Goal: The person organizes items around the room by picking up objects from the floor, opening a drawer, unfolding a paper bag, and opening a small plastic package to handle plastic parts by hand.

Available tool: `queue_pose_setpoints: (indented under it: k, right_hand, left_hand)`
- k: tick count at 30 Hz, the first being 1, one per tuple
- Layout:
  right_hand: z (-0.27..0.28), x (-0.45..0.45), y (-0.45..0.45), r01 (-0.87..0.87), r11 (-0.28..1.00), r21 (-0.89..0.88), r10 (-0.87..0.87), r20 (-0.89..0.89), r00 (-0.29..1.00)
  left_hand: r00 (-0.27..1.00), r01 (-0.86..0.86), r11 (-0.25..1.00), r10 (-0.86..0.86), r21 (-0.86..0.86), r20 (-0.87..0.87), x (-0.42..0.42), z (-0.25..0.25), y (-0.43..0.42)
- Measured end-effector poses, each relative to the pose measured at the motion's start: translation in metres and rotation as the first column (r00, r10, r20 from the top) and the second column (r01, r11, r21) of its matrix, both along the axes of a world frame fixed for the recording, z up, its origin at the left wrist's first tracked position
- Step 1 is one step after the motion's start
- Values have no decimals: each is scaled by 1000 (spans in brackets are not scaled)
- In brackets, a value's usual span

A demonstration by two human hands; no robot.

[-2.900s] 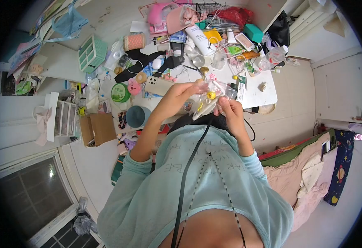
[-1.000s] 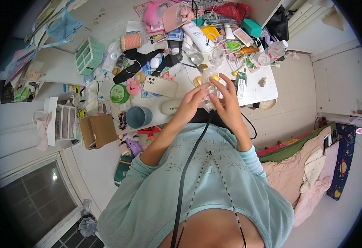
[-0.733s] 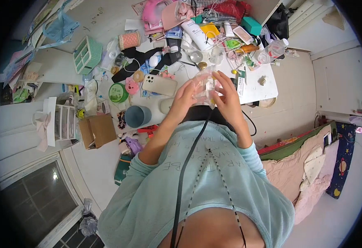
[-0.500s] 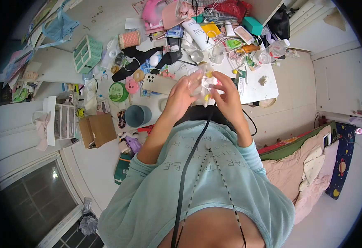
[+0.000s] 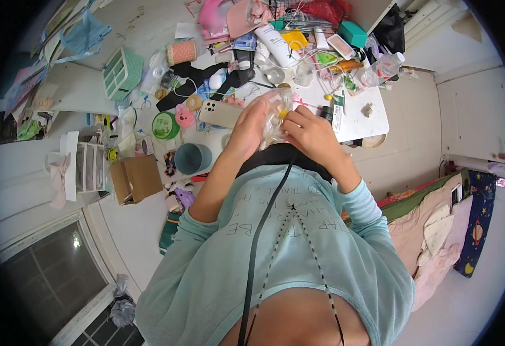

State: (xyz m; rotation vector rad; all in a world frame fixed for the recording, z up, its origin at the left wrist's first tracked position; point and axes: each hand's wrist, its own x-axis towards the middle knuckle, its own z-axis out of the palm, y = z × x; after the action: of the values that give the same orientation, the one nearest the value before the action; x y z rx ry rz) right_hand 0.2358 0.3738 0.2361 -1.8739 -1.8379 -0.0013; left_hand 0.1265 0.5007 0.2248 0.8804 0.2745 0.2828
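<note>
A crinkled clear plastic bag [image 5: 272,124] is between my hands, just above the desk's near edge. My left hand [image 5: 249,128] is closed around its left side, with the fingers partly hidden behind the plastic. On the bag's other side my right hand [image 5: 312,131] has its fingers curled and pinched at the plastic. A small yellow piece [image 5: 284,114] shows at the right fingertips; whether it is inside the bag I cannot tell. Left of my left hand lies a phone [image 5: 218,114] with its cameras facing up. A dark cylinder [image 5: 326,112] stands beyond my right hand.
The cluttered white desk [image 5: 368,128] carries a white tube [image 5: 275,45], a green round tub [image 5: 165,126], a blue-grey cup [image 5: 192,159] and a clear bottle [image 5: 384,69]. A cardboard box [image 5: 136,180] sits at the left. A black cable [image 5: 264,230] runs down my shirt.
My right hand has moved slightly down and its fingers have curled in at the bag. The bag has shifted left, and the dark cylinder now shows beside my right hand.
</note>
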Motion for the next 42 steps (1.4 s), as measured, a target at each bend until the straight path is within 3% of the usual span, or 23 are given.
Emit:
queue_pose_setpoints:
  k: [3,9,13,19,21,26,30,31,34,37,39,42]
  right_hand:
    - [2,0,-2,67,997,30,-66,-45,997]
    - [0,-7,-2,296,955,23,-283,-224,932]
    - [6,-16,4,384,923,29,-356,-315,880]
    - [16,-17,9,338,940,-43,-327,-400,856]
    - [18,-10,13,283,950,-131,-306,-563,768]
    - [3,-7,20,214,971,-107,-218,-761,611]
    - [-15,-7,20,150,986,-76,-135,-889,438]
    - [-20,-6,20,138,989,-50,-102,-910,401]
    - [-25,-4,19,68,993,-98,-118,-885,451]
    - [-32,-4,16,20,988,-152,-149,-923,356]
    - [-40,-4,16,31,997,-70,-76,-942,326]
    - [-42,-4,14,1,998,-57,-56,-967,248]
  left_hand:
    - [992,-74,989,85,-125,91,-3,-8,5]
    - [987,-2,989,26,-149,161,-11,5,-1]
    - [983,16,998,-5,-62,184,-10,2,-9]
    - [977,48,996,-31,-73,209,-11,3,-13]
    - [971,73,989,-41,-127,234,-12,1,-13]
    - [962,7,978,-64,210,265,-16,-22,-5]
    - [970,-6,842,-125,539,207,-18,-21,-6]
    - [973,-15,858,-106,513,206,-17,-20,-7]
    - [978,-67,891,-31,449,208,-12,-17,-18]
    - [973,-159,912,81,379,216,-10,-17,-28]
    - [968,-207,938,155,278,197,-10,-19,-31]
    - [975,-220,958,220,183,22,-7,-23,-26]
